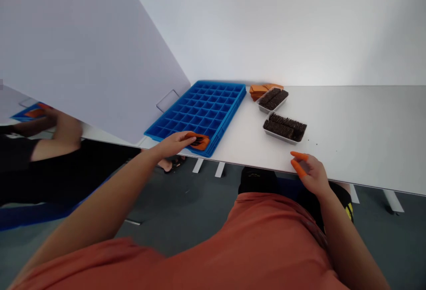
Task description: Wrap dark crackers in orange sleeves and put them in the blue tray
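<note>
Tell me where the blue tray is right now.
In the head view, the blue tray lies just left of centre on the white table, the left hand over its near edge.

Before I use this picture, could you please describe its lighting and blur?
Head view: soft light without harsh glare on the flat white tabletop, a faint shadow greying the plain white wall at right; head view again: a co-worker's bare forearm at far left blurred, the blue compartmented plastic tray fairly crisp.

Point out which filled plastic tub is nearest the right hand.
The front tub, just beyond the right hand; the rear tub sits farther back, beside the orange stack.
</note>
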`<state>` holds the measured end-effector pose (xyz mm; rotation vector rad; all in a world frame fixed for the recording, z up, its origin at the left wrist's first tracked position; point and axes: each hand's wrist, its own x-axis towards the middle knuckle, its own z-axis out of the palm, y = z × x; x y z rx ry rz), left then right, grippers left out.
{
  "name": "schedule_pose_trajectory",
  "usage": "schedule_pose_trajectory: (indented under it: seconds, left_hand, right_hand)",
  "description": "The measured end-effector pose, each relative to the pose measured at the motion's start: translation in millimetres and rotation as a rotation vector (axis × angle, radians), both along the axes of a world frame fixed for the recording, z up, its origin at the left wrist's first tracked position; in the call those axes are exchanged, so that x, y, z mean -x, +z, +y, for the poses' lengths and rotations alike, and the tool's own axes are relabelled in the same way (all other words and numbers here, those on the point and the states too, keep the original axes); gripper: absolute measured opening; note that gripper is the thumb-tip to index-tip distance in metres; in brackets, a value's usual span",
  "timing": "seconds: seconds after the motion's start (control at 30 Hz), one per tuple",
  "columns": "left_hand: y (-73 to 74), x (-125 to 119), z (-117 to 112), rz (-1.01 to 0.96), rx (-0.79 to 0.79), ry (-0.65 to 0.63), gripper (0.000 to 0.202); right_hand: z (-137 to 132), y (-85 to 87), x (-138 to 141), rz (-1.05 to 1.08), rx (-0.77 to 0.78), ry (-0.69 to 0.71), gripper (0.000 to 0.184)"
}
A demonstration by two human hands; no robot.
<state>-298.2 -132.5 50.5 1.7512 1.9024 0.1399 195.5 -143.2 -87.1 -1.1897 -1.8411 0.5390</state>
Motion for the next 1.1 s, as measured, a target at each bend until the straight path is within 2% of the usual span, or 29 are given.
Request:
schedule_pose_trajectory:
  seconds: [0.07, 0.17, 0.27, 0.37, 0.63, 0.87, 0.93, 1.0, 1.03, 1.1]
  left_hand:
    - [2.8, -1, -1, -0.034, -0.014, -0.031, 0.066]
    - [2.2, -7, -1, 0.064, 0.001, -0.064, 0.065]
    - [-2.7, -15, 0, 0.166, 0.022, -0.103, 0.071]
    - [-4.0, -22, 1, 0.175, 0.042, -0.194, 0.067]
    - [6.7, -41, 14, 0.303, 0.17, -0.295, 0.056]
    - [-1.3, -39, 14, 0.397, 0.105, -0.341, 0.056]
    - [5.7, -36, 10, 0.426, 0.096, -0.294, 0.066]
    - [20.6, -39, 13, 0.416, 0.056, -0.243, 0.082]
    - [29.7, -44, 19, 0.393, 0.001, -0.231, 0.084]
    - [47.0, -65, 42, 0.316, -0.228, -0.233, 0.075]
  right_hand:
    - [0, -2.1, -3, 0.073, 0.065, -0.023, 0.036]
    - [-1, -2.8, -6, 0.103, 0.101, -0.015, 0.036]
    - [-1, -1.1, -5, 0.053, 0.062, -0.011, 0.035]
    - [-2, 0.5, -1, -0.028, -0.001, 0.003, 0.032]
    - [-2, 2.6, 3, -0.082, -0.12, 0.038, 0.023]
    - [-2, 2.3, 2, -0.08, -0.124, 0.057, 0.023]
    - [-3, 2.6, 2, -0.073, -0.122, 0.063, 0.023]
    - [-3, 3.8, 3, -0.068, -0.12, 0.07, 0.023]
    - [-2, 4.5, 4, -0.067, -0.119, 0.072, 0.022]
    - [-2, 5.4, 5, -0.077, -0.121, 0.075, 0.021]
